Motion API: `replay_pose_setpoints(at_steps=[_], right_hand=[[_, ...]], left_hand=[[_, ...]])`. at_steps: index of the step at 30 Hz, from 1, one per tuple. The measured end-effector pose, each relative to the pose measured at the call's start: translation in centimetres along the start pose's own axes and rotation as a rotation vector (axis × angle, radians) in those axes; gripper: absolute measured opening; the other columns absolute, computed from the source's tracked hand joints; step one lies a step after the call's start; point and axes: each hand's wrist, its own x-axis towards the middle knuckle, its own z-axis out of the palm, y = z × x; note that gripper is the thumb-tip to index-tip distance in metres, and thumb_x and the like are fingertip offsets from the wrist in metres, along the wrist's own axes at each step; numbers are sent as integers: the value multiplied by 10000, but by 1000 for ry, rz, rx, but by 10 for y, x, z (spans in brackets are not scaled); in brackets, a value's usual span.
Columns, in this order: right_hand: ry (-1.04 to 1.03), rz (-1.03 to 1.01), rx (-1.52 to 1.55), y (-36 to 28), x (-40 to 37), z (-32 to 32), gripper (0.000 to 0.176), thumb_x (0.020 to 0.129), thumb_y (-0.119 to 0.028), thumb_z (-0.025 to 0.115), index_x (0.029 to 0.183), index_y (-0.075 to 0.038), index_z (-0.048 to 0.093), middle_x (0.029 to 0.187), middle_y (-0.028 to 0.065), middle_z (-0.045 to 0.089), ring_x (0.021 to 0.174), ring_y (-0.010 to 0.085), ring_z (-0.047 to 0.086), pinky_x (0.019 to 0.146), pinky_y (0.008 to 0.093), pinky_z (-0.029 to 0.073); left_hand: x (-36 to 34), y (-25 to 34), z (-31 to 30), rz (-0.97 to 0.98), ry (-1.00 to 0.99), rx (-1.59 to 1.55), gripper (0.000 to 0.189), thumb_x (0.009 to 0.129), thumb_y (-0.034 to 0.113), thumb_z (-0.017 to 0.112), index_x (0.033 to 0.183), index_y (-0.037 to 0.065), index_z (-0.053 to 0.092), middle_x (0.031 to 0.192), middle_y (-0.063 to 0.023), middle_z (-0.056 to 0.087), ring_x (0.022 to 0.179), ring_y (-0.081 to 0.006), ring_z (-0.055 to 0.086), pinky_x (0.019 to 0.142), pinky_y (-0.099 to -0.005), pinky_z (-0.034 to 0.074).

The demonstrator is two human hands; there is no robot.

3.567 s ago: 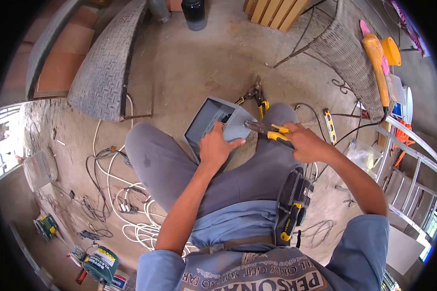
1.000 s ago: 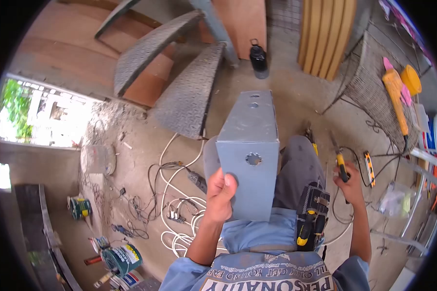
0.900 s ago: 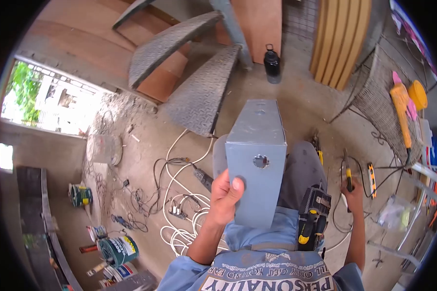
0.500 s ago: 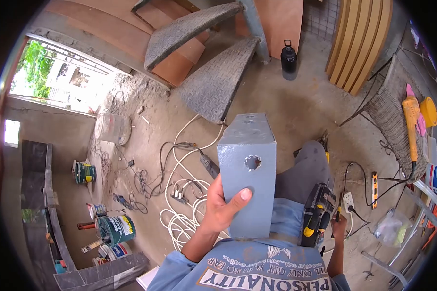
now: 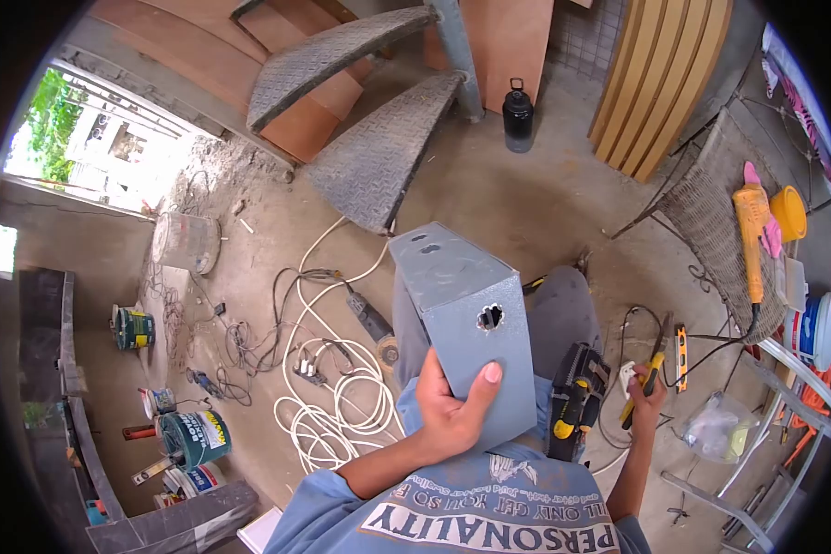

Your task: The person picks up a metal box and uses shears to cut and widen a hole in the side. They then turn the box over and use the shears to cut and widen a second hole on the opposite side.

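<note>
My left hand [image 5: 457,406] is closed around a grey metal box [image 5: 480,369], its thumb flat on the near face. Above the thumb, that face has a round hole with a jagged rim; smaller holes show in the box's top face. Out to the right, my right hand [image 5: 648,397] grips pliers [image 5: 656,365] with yellow-and-black handles, their dark tip pointing away from me. A tool pouch [image 5: 577,397] with yellow-and-black handles in it hangs at my waist, between the box and my right hand.
An angle grinder [image 5: 371,321] and coiled white cable [image 5: 328,420] lie on the floor at left. Metal stair treads [image 5: 383,152] and a black bottle [image 5: 518,118] are ahead. A wicker chair [image 5: 711,203] holds an orange power tool [image 5: 751,240]. A spirit level [image 5: 681,355] lies at right.
The box has tilted and turned in my left hand, showing more of its top face. My right hand has come up from beside the pouch, bringing the pliers into fuller view.
</note>
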Motion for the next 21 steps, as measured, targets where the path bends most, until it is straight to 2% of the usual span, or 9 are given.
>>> replay_pose_setpoints(at_steps=[4,8,10,12,14,16,18,19,21], right_hand=[[-174,-51,96,-94,-18,34,432,742,-217,790,1094,-2,665,869,-2,560,749,91,525,686,244,448],[-335,-78,130,-142,-38,72,596,642,-341,894,1077,8,683,955,28,560,830,111,541,721,250,462],[-399,-131,92,-156,-41,85,603,636,-354,899,1062,14,682,1002,51,555,876,132,543,749,261,463],[-459,-178,55,-165,-42,94,610,630,-366,904,1046,21,682,1048,73,550,922,153,545,777,273,463],[-533,-389,-37,-169,-41,101,604,640,-356,903,1036,35,669,1118,117,527,987,206,537,832,308,447],[-528,-321,30,-164,-47,105,575,658,-343,896,1024,37,666,1114,124,531,987,220,537,845,324,439],[-529,-251,96,-161,-49,104,546,676,-329,888,1011,39,663,1110,131,534,988,234,538,857,341,431],[-538,-269,71,-161,-49,103,535,683,-323,885,1004,41,661,1108,136,532,990,240,536,855,346,429],[-547,-289,30,-160,-48,101,523,689,-316,882,997,43,659,1106,141,531,992,245,534,853,350,427]], left_hand=[[1,-10,19,76,46,-18,353,934,142,643,1192,-28,474,1051,-93,618,925,-113,584,813,-269,480],[-4,-20,24,69,16,-4,336,934,130,640,1185,-25,480,1041,-84,620,922,-105,584,797,-263,484],[-5,-20,23,40,12,-39,321,934,126,639,1174,-24,489,1035,-82,622,926,-104,586,794,-262,486],[-5,-14,21,-94,-40,-123,385,908,143,672,1200,-20,481,1078,-92,622,960,-120,587,840,-280,481],[0,-8,15,-130,-68,-185,388,900,138,677,1200,-21,488,1076,-91,628,958,-127,594,844,-287,484],[6,-7,4,-163,-91,-245,392,892,134,681,1201,-22,495,1073,-90,633,956,-133,602,849,-294,487],[11,-10,-9,-328,-360,-316,446,859,99,676,1241,-29,485,1113,-105,640,993,-159,609,872,-311,482],[13,-14,-15,-324,-352,-329,446,859,99,676,1241,-29,485,1113,-105,640,993,-159,609,872,-311,482],[17,-21,-20,-395,-583,-385,584,826,63,657,1354,-39,427,1153,-127,639,1053,-184,596,917,-323,461]])
